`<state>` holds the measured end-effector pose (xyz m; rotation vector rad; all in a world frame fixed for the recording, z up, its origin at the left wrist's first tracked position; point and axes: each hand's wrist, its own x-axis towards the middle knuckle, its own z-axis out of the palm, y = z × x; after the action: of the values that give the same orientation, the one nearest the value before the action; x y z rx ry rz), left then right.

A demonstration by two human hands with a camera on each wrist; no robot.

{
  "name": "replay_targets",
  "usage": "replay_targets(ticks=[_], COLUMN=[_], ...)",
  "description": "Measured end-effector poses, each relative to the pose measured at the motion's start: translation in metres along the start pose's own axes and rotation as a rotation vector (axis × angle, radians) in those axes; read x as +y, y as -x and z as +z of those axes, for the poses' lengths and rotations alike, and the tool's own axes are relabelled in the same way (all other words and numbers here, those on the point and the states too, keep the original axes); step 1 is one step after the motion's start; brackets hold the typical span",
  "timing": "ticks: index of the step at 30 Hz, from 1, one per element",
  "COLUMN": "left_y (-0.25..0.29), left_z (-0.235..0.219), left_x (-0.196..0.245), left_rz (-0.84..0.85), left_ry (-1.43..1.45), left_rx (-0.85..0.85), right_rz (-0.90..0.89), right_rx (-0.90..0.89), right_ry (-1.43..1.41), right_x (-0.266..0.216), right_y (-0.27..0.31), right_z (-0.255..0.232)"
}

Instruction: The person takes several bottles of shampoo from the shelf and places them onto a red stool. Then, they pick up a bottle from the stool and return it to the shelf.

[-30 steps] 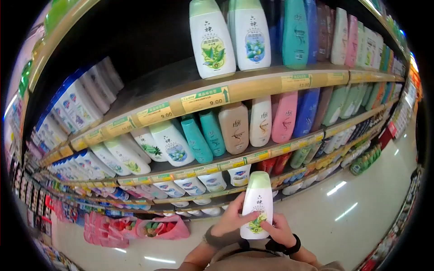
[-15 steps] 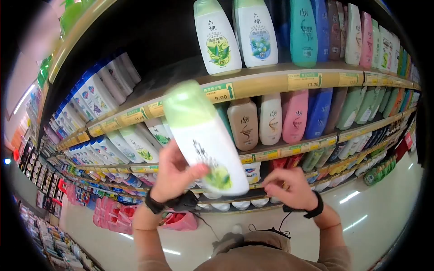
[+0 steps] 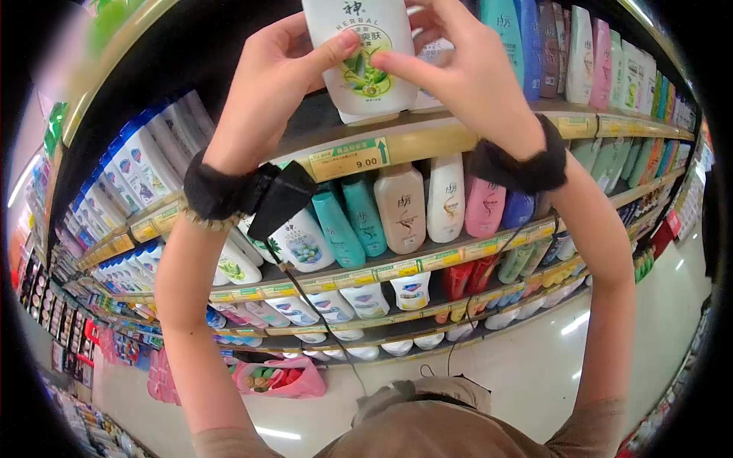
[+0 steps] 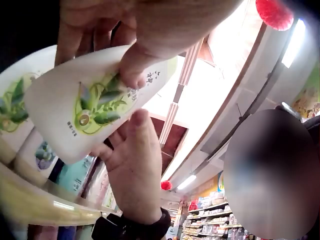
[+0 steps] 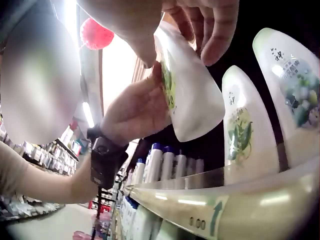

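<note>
A white body wash bottle (image 3: 359,98) with a green leaf label is held high in both hands, before the upper shelf. My left hand (image 3: 279,88) grips its left side, thumb over the front label and fingers behind. From the right, my right hand (image 3: 479,76) holds it too, thumb on the label. In the head view the bottle's top is cut off by the frame. The left wrist view shows the bottle (image 4: 60,107) tilted, its base toward the shelf. In the right wrist view, a standing bottle (image 5: 241,132) with a matching label is close beside it.
The upper shelf's front edge (image 3: 427,139) carries a price tag (image 3: 347,159) below the hands. Teal bottles (image 3: 500,30) and others stand to the right, blue-capped ones (image 3: 149,153) to the left. Lower shelves hold more bottles, including a beige one (image 3: 400,210). A cable (image 3: 321,317) hangs from the left wrist.
The bottle went from low before the body, held in both hands, to the left hand alone, then up to the upper shelf. The right hand has risen and grips it again.
</note>
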<state>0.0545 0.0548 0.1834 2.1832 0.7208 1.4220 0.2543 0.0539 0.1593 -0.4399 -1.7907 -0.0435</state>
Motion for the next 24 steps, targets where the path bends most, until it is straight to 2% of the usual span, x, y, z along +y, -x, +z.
replay_targets(ticks=[2, 5, 6, 9, 13, 16, 20, 23, 24], left_y=[-0.004, -0.004, -0.004, 0.000, -0.002, -0.004, -0.013, -0.011, -0.012], left_z=[0.004, 0.005, 0.005, 0.004, -0.002, -0.005, -0.012, -0.011, -0.011], left_x=[-0.009, -0.016, -0.020, -0.030, -0.036, -0.036, -0.044, -0.038, -0.040], left_rz=[0.003, 0.130, 0.142, 0.130, 0.223, 0.214, 0.281, 0.195, 0.241], left_ry=[-0.020, -0.215, -0.203, -0.245, -0.387, -0.357, -0.414, -0.618, -0.736], left_rx=[0.013, 0.025, 0.052, 0.067, 0.089, 0.071, 0.063, 0.087, 0.121], right_rz=[0.019, -0.013, 0.041, 0.000, -0.003, -0.007, -0.017, -0.018, 0.011], right_rx=[-0.020, -0.067, -0.090, -0.146, -0.118, -0.133, -0.147, -0.205, -0.225], right_ry=[0.026, 0.030, -0.020, 0.025, 0.010, -0.005, 0.043, 0.172, 0.231], right_x=[0.000, 0.014, 0.014, 0.016, 0.016, 0.023, 0.029, 0.024, 0.019], right_y=[-0.008, -0.013, -0.013, -0.011, -0.010, -0.016, -0.020, -0.020, -0.019], right_z=[0.005, 0.012, 0.012, 0.012, 0.017, 0.018, 0.017, 0.012, 0.011])
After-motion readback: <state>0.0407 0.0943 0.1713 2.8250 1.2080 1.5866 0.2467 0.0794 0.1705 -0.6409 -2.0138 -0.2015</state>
